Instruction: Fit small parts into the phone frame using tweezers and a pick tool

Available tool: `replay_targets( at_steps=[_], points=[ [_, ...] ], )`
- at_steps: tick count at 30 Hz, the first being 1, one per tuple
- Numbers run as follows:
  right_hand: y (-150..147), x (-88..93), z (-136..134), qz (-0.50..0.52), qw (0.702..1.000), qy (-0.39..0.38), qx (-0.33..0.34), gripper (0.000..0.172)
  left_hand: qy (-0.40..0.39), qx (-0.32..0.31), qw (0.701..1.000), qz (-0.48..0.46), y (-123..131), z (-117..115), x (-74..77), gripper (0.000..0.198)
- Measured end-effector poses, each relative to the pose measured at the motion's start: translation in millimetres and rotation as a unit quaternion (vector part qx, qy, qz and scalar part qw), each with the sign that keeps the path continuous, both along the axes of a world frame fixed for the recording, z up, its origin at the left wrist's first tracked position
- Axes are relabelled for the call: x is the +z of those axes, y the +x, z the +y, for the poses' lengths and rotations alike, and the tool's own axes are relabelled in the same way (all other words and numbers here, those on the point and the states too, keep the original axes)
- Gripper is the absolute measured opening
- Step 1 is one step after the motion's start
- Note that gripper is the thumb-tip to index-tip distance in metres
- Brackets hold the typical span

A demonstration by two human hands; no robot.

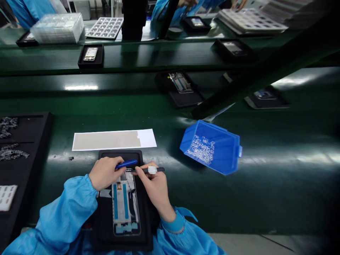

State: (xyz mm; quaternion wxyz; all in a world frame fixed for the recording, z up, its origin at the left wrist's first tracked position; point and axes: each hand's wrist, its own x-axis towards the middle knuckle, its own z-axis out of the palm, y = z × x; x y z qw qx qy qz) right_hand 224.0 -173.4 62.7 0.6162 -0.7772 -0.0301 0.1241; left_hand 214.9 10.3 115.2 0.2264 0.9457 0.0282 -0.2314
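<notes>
A phone frame (122, 205) with two blue strips lies in a black tray (103, 226) in front of me. My left hand (106, 172) is closed on a blue pen-shaped tool (126, 164), held across the top end of the frame. From the other side, my right hand (155, 186) pinches dark tweezers (160, 169) wrapped with a piece of white tape. The tweezers' tips point left at the top of the frame, close to the left fingertips. Fingers partly cover that spot, so any small part there cannot be made out.
A blue bin (225, 152) of small white rings sits to the right. Beyond the tray lies a white-and-beige sheet (106, 140). A black parts tray (26, 170) stands at left. Farther back, phone trays (91, 62) rest on green belts, and a dark post (239, 81) slants across the right.
</notes>
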Motion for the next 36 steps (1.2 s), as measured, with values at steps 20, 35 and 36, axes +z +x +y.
replay_targets(
  at_steps=[20, 35, 36],
  points=[
    [-5.1, 5.0, -1.0, -0.154, 0.984, -0.084, 0.036, 0.023, 0.038, -0.006, 0.999, 0.007, -2.9, -3.7, -2.1, 0.021],
    [-5.7, 6.8, 1.9, -0.189, 0.975, -0.110, 0.027, 0.026, 0.022, 0.003, 1.000, 0.004, -3.0, -2.3, -3.9, 0.020],
    [-5.4, 7.9, 3.3, -0.197, 0.973, -0.116, 0.027, 0.027, 0.020, 0.005, 1.000, 0.001, -3.0, -2.4, -5.0, 0.020]
  ],
)
